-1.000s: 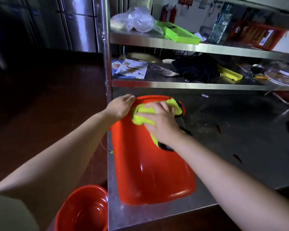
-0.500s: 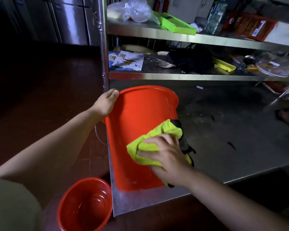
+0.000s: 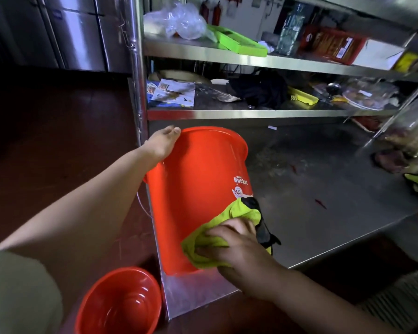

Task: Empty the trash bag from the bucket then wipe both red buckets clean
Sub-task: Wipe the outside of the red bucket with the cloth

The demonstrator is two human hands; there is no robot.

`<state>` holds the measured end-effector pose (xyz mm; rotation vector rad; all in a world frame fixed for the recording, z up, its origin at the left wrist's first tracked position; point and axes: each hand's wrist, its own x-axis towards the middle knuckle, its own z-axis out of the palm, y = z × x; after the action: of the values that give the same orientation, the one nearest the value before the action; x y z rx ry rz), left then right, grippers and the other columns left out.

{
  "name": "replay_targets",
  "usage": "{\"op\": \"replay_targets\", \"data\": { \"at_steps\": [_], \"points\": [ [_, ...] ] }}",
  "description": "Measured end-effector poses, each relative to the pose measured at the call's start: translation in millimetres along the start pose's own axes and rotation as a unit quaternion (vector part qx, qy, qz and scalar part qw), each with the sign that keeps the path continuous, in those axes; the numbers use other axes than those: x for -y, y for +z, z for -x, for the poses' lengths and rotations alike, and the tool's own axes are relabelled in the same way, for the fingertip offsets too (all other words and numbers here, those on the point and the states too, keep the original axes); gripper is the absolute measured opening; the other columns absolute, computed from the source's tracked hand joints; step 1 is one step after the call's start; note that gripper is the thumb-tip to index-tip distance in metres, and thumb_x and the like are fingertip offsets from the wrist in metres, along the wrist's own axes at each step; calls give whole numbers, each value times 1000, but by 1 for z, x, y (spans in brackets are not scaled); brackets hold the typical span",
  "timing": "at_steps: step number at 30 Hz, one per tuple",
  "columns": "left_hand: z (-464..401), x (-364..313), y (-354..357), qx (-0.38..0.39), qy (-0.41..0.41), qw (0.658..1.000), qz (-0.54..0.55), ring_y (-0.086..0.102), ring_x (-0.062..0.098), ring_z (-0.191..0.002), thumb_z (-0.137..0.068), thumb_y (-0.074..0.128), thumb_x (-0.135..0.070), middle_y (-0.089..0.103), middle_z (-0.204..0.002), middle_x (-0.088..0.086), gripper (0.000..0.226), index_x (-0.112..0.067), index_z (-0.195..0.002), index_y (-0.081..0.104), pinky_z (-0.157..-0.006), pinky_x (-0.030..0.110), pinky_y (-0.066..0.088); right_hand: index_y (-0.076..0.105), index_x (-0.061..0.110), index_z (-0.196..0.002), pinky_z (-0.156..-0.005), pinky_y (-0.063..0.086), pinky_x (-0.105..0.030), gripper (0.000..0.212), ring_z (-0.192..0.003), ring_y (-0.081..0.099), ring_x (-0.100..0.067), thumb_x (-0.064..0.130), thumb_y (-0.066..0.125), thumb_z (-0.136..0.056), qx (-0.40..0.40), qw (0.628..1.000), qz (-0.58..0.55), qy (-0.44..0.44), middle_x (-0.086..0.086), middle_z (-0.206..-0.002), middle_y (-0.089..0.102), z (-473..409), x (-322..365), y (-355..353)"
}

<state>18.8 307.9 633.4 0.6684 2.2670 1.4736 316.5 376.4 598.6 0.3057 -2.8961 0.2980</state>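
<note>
Two red buckets are in view. One red bucket (image 3: 198, 196) lies tilted on its side at the near left corner of a steel worktop (image 3: 323, 213), its rim pointing away toward the shelves. It is glossy orange-red plastic with a white printed label reading "Bucket" on its wall. The second red bucket (image 3: 121, 302) stands upright on the dark floor (image 3: 46, 141) just below that corner, mouth open upward. Two hands work on the tilted one. The left hand (image 3: 163, 141) has its grip curled over the far rim. The right hand (image 3: 237, 244) presses one yellow-green cloth (image 3: 217, 227) against the bucket's lower wall, its grip bunching the fabric.
</note>
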Motion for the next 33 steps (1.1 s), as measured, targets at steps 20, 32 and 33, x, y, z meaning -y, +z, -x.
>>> {"op": "replay_targets", "data": {
  "at_steps": [20,32,33],
  "points": [
    [-3,28,1,-57,-13,993,98,48,15,-115,-101,38,-27,55,-121,5,31,-9,-121,54,-106,32,33,65,39,-114,-90,30,-41,39,-110,40,-26,30,55,-78,-52,998,-7,43,5,-122,54,-140,-94,-17],
    [1,30,-2,-35,4,995,94,48,16,-97,-101,36,-27,52,-103,5,22,-16,-104,55,-90,31,37,70,31,-107,-86,38,-46,41,-106,39,-19,19,53,-72,-8,997,-66,-38,-1,-115,58,-11,-67,-13],
    [0,30,-2,-38,2,995,95,50,16,-101,-101,36,-27,54,-107,5,24,-16,-108,56,-94,31,37,71,30,-106,-87,38,-46,40,-105,39,-20,19,52,-73,-11,997,-68,-42,-2,-113,58,-18,-70,-14]
  ]
}}
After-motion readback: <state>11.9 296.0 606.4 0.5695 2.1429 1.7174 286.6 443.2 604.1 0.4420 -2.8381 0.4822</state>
